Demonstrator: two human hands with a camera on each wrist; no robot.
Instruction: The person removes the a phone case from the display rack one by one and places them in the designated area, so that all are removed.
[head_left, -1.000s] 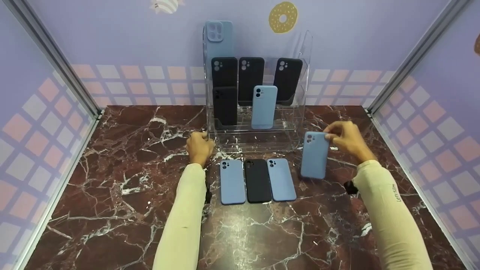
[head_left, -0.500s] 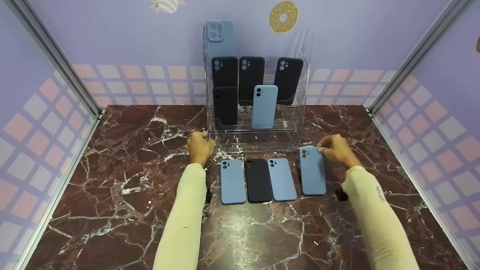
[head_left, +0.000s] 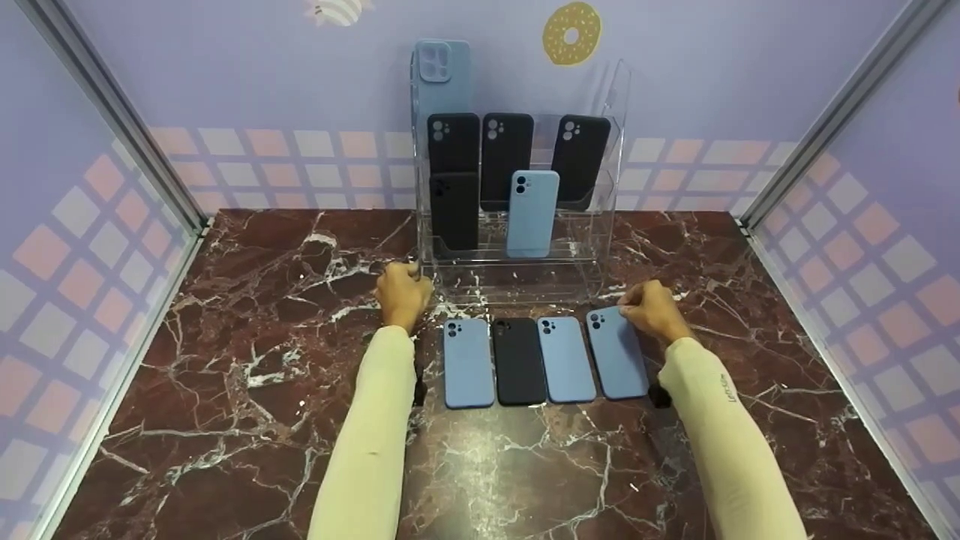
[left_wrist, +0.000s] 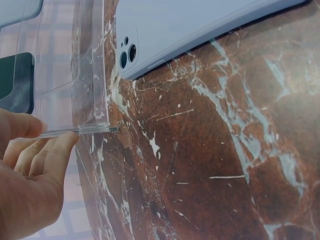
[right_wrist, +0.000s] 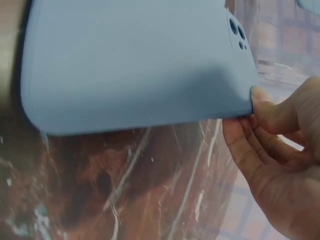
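Right hand (head_left: pixel 654 311), right of centre in the head view: thumb and fingers pinch the upper right corner of a blue phone case (head_left: pixel 619 360). Since the earlier frames the case has come left and down, from standing well apart to just beside the right-hand blue case (head_left: pixel 568 360) of the row. Row now reads four across with black case (head_left: pixel 521 364) and left-hand blue case (head_left: pixel 469 364); my judgement: placing nearly done, not released. Whether it lies fully flat, cannot tell. Left hand (head_left: pixel 403 294) grips the clear stand's (head_left: pixel 517 279) side edge, unchanged.
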